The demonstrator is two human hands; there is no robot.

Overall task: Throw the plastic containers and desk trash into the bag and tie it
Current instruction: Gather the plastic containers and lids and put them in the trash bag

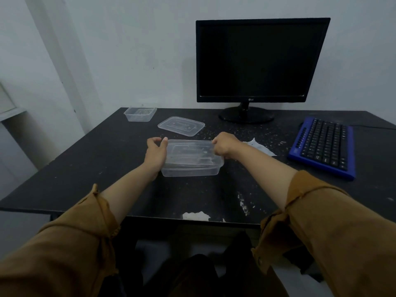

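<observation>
- Your left hand [156, 151] sits at the left end of the clear lidded container [191, 157], which rests on the black tabletop [102, 159] in the middle, straight ahead of you.
- Your left fingers [164, 142] are spread and curved; the thumb tip touches the container's far left corner while the other fingers curl loose just to the left of it, so that hand is released, not clamped.
- Your right hand [224, 146] is at the container's right end, knuckles toward you, its fingers folded down over the far right rim of the lid, pinching that edge.
- The container lies between your 2 hands, its long side running left to right.
- A loose clear lid [181, 126] lies flat just beyond the container, apart from it.
- A smaller open clear tub [140, 114] stands at the far left corner of the tabletop.
- A crumpled white wrapper [260, 147] lies just to the right of your right wrist, partly hidden behind your forearm.
- White crumbs and flecks [244, 205] dot the tabletop, thickest near the front edge.
- A blue keyboard [323, 146] sits at the right, and a dark monitor [261, 61] stands behind.
</observation>
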